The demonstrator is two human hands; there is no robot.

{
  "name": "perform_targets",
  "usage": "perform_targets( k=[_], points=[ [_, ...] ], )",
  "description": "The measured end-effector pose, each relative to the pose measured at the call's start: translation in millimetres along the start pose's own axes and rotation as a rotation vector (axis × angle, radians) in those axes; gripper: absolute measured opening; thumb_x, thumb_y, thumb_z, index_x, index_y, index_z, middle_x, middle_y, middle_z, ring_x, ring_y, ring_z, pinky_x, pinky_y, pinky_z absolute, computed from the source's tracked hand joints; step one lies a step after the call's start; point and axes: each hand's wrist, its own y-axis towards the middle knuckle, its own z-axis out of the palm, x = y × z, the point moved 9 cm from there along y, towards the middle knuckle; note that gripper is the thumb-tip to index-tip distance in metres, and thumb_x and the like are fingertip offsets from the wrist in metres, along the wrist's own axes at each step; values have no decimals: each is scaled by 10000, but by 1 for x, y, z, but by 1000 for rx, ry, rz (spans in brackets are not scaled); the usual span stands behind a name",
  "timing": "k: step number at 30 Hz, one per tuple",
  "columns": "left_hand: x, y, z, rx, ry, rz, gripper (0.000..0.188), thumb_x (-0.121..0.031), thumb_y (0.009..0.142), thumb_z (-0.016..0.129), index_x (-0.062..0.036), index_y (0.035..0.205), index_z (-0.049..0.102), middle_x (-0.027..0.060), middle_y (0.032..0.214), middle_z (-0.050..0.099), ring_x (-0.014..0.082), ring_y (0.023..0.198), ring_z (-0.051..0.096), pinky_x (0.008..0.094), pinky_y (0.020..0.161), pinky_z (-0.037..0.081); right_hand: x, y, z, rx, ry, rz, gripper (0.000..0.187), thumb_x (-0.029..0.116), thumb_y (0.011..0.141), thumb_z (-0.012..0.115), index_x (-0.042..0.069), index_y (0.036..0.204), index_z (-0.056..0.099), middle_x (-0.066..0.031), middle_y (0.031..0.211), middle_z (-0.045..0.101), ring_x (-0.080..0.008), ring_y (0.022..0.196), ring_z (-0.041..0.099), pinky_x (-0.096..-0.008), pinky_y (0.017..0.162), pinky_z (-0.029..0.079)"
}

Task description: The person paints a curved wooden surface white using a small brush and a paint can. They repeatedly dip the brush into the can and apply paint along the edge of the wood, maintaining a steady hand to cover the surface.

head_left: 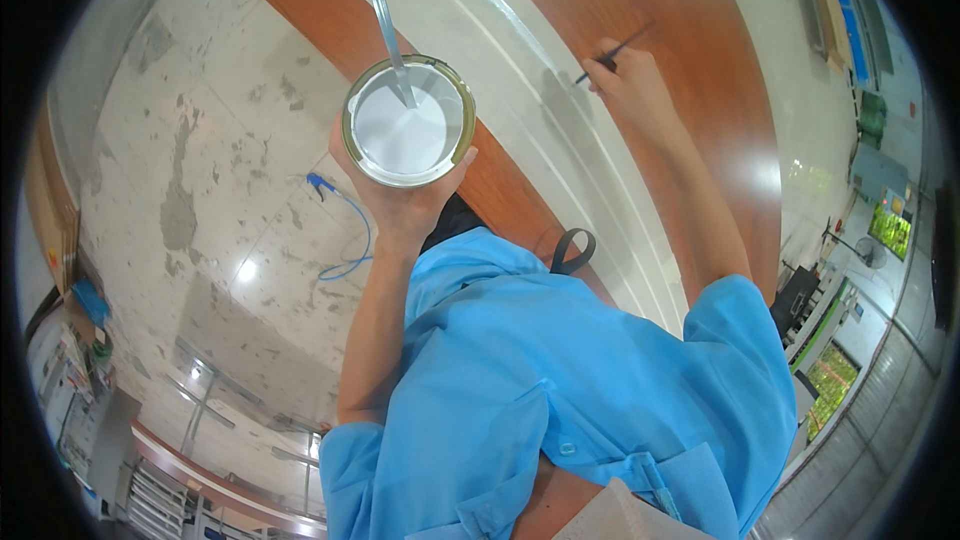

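Note:
My left hand [392,212] is wrapped round a round open can [352,130] and holds it level above the brown strip. White paint [412,145] lies inside, and a translucent flat stick [379,2] stands in it, leaning on the far rim. Further right, my right hand [632,85] pinches a thin dark paintbrush [634,37]. Its tip points left, over the edge between a pale curved band [600,180] and a glossy reddish-brown wood surface [700,70]. Whether the tip touches the surface, I cannot tell.
A blue air gun [318,183] with a blue hose [368,233] lies on the stained pale floor [240,130] at left. A dark strap loop [573,252] sticks up by my waist. Long boards [820,0] stand at far right, with a fan [868,252] nearer.

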Motion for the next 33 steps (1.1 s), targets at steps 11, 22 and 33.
perform_targets(
  k=[11,22,33],
  points=[
    [-19,4,-11,-79,89,-40,1198,-247,637,1020,-70,1521,232,150,1444,404,303,1373,475,460,1126,458,57,112,-8,38,25,-207,184,168,1019,666,-7,1055,709,-112,840,747,-190,779,730,-337,730,567],
    [-41,17,-7,-77,94,12,1157,-232,657,1007,-58,1507,241,151,1442,393,300,1357,479,463,1122,449,94,170,-21,-44,160,-405,91,107,989,685,23,955,678,-73,792,722,-154,745,706,-322,702,561],
    [-53,22,-3,-77,6,30,1192,-187,644,1012,-57,1531,226,155,1465,384,296,1368,474,458,1107,466,153,227,-23,-142,236,-518,109,95,985,660,6,923,668,-85,757,698,-144,718,675,-321,681,540]
  ],
)
